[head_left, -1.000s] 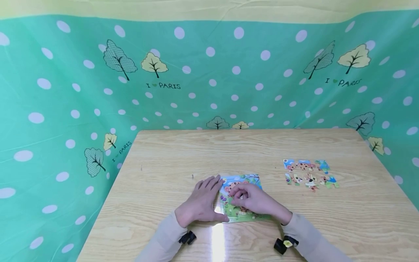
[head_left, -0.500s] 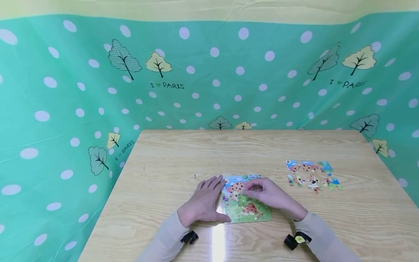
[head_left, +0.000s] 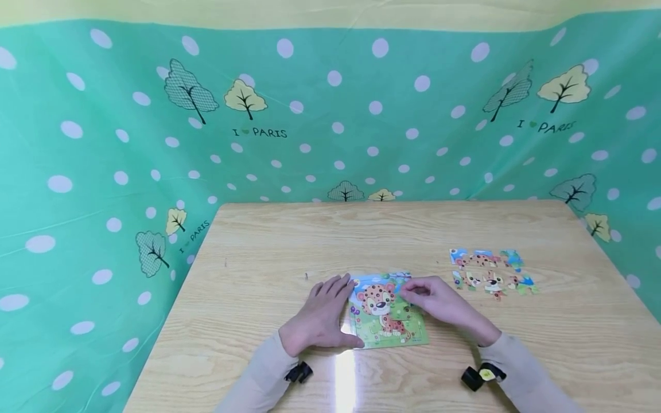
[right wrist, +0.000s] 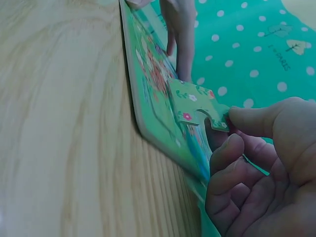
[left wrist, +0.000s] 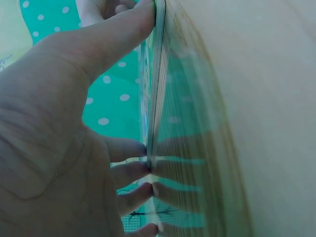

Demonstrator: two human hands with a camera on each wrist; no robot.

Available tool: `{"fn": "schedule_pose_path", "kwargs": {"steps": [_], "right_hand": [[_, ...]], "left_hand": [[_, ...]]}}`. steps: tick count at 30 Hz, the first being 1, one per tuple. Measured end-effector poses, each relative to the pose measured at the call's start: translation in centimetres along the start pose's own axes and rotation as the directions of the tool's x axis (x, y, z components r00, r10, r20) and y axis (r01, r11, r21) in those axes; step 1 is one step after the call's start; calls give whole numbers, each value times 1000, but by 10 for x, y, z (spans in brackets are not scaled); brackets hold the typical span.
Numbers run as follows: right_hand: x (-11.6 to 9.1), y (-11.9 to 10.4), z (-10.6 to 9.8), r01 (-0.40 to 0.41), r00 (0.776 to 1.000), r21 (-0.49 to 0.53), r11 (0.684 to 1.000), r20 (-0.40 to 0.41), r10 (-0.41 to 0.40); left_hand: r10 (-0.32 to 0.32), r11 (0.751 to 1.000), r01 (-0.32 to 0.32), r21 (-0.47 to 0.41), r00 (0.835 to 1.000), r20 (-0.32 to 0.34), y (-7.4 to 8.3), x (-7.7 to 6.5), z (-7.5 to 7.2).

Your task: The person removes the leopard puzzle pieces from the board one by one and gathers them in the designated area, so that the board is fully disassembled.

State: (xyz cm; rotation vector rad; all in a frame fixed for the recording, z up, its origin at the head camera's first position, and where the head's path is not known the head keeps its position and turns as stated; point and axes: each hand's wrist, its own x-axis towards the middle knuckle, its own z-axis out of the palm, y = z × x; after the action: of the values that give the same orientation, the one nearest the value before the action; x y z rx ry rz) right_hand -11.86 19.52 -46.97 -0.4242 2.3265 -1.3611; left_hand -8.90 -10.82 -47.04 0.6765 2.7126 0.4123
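Note:
A puzzle board (head_left: 395, 345) printed with a spotted leopard cub lies flat on the table. My left hand (head_left: 321, 315) rests at its left side, fingers spread and fairly straight, the thumb at the near corner. In the left wrist view, the fingertips (left wrist: 134, 174) meet the board's edge. My right hand (head_left: 439, 300) pinches a green puzzle piece (right wrist: 195, 101) with small flowers between thumb and fingers. The piece is held tilted above the board's right part, and its knob side is partly hidden by the fingers.
Loose puzzle pieces (head_left: 493, 282) lie in two rough rows to the right, beyond my right hand. A tiny dark speck (head_left: 306, 276) sits left of the board. A green dotted curtain (head_left: 310, 115) hangs behind the wooden table (head_left: 258, 241).
My right hand has moved right with the green puzzle piece, from over the board's middle to its right side, uncovering the cub's face. My left hand stays in place.

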Motion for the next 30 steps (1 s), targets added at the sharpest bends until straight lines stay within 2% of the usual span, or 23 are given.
{"fn": "schedule_pose_path", "kwargs": {"steps": [13,18,30], "right_hand": [[-11,15,-26,-62,993,-103,993,-102,51],[-17,20,-37,-73,989,-103,992,-136,59],[-36,32,-58,-171,968,-115,979,-204,145]], "left_hand": [[-11,1000,11,-7,1000,9,0,-2,0],[-9,1000,9,-2,1000,6,-1,-1,0],[16,999,-16,-30,1000,-21,-2,-1,0]]}}
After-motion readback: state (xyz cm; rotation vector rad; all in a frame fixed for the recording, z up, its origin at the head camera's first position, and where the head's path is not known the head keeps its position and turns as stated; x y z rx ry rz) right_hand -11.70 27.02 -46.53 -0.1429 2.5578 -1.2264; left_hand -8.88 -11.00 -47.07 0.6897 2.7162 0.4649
